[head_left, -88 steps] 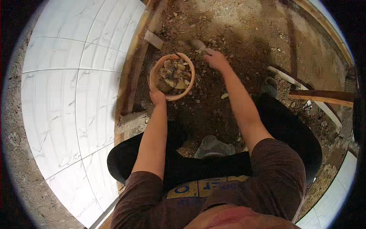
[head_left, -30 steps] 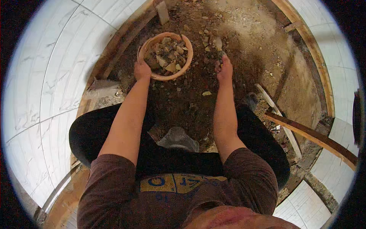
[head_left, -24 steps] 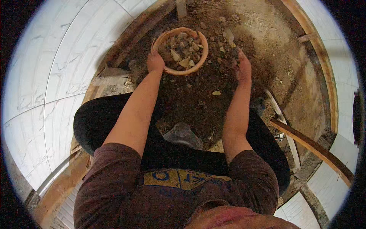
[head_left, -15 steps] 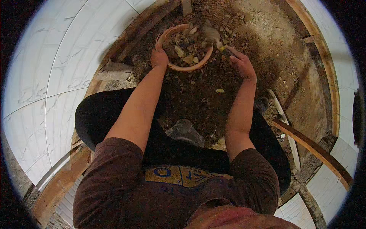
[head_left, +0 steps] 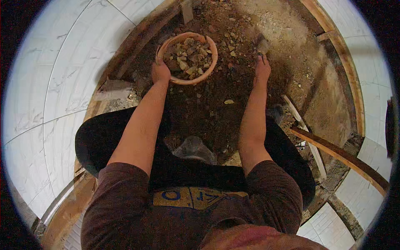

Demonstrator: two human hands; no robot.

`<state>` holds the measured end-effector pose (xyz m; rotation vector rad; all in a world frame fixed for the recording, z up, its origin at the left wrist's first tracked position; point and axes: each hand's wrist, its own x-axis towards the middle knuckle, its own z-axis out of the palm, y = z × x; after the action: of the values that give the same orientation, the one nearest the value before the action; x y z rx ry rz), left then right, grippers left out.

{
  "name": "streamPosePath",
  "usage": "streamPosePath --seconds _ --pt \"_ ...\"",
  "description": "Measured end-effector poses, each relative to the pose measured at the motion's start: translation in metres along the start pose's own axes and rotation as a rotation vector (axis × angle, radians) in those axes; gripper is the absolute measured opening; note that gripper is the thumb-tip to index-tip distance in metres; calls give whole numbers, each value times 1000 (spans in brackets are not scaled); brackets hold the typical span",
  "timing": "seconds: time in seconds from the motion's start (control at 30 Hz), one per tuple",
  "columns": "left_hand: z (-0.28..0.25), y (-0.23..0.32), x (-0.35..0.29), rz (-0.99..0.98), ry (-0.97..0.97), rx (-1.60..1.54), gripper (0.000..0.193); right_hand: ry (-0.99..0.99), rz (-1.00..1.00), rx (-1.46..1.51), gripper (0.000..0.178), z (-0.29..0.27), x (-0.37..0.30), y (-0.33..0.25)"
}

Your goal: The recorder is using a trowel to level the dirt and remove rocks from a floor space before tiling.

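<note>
An orange plastic bucket (head_left: pixel 215 54) stands on the dirt at the upper middle, with broken stones and rubble (head_left: pixel 189 58) inside. My left hand (head_left: pixel 161 72) is closed around the bucket's near-left rim. To the right of the bucket, apart from it, my right hand (head_left: pixel 262 69) grips a small trowel (head_left: pixel 263 46) by its handle. The blade is blurred and points away from me over the loose soil. My fingers cover most of the handle.
Loose stones (head_left: pixel 231 48) are scattered over the dirt floor (head_left: pixel 291 54). Wooden boards (head_left: pixel 352 75) edge the pit, with white marbled tiles (head_left: pixel 75 58) beyond. A wooden strip (head_left: pixel 337 156) lies at the right, beside my bent knee. A light stone (head_left: pixel 228 101) lies between my arms.
My right hand has drawn the trowel away from over the bucket's right rim and holds it above the soil. The rubble in the bucket shows plainly. The whole view has shifted slightly.
</note>
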<state>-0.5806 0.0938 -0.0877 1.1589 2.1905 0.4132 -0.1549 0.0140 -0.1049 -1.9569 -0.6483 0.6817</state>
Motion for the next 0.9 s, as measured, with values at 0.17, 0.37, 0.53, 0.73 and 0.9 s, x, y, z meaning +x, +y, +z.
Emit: streamPosePath --seconds 0.17,0.37,0.53,0.73,0.9 --pt "-20 24 -26 -60 -145 6 69 32 -302 -399 44 23 -4 11" --pt "-12 17 -19 -102 -145 82 71 -251 -225 -628 44 34 -25 -2" --pt "-16 14 -16 -74 -95 66 69 -172 -94 -408 45 -1 -51 -38" --pt "-31 27 -34 -95 -67 8 70 -621 -125 -336 45 -28 -55 -50" --pt "-28 25 -32 -54 -66 74 67 -485 -187 -345 45 -26 -36 6"
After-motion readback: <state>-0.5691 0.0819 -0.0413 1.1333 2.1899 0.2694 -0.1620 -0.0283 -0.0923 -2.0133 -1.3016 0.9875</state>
